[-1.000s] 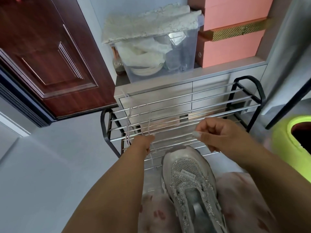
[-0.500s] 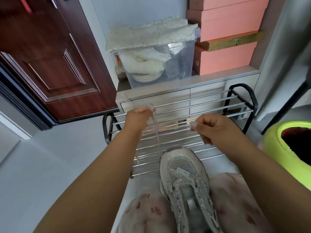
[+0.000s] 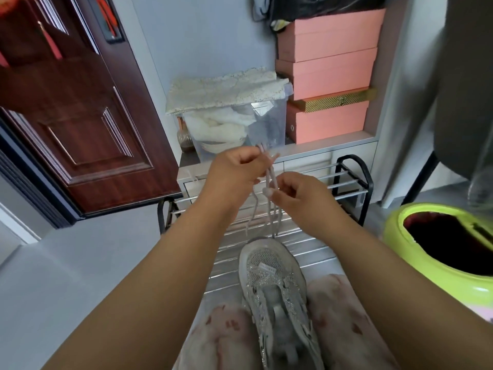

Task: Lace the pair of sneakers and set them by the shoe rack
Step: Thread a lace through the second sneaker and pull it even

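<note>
A grey sneaker (image 3: 272,279) with glittery trim lies between my knees, toe pointing away toward the shoe rack (image 3: 346,180). No lace runs through its eyelets. My left hand (image 3: 234,169) pinches a pale shoelace (image 3: 269,177) near its upper ends, held up above the rack. My right hand (image 3: 296,190) pinches the same lace just below, beside the left hand. The lace's strands hang down in loose curves toward the sneaker's toe. Only one sneaker is in view.
The black-framed rack with metal bars stands against a grey cabinet (image 3: 306,156). On the cabinet sit a clear plastic bin (image 3: 240,129) and stacked pink boxes (image 3: 330,76). A dark wooden door (image 3: 74,124) is left, a lime-green bin (image 3: 437,249) right.
Both hands have risen and come together; the left hand lifted the lace off the rack bars, and the right hand now pinches it too. The camera has tilted upward.
</note>
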A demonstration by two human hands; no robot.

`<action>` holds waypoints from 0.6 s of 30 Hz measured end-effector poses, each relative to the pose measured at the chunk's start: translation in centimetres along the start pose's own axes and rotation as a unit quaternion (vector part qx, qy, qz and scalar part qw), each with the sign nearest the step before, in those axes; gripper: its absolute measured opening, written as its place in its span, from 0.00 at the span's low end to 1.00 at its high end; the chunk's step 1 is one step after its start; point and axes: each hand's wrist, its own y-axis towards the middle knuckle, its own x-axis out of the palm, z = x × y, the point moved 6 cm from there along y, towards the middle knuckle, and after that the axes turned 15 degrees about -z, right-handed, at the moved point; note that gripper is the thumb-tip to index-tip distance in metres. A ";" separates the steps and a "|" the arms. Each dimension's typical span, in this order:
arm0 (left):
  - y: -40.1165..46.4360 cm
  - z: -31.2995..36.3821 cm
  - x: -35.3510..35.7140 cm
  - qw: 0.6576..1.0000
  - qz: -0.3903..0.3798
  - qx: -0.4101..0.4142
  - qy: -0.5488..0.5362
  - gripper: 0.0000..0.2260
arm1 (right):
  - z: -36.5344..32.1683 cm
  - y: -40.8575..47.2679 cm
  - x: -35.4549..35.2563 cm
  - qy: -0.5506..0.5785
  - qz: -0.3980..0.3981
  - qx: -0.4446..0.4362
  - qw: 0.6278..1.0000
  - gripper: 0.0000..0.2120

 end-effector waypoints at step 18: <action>-1.3 2.9 -5.4 0.987 0.126 -0.011 -0.099 0.12 | 1.5 -4.3 0.8 0.049 -0.095 0.011 0.994 0.12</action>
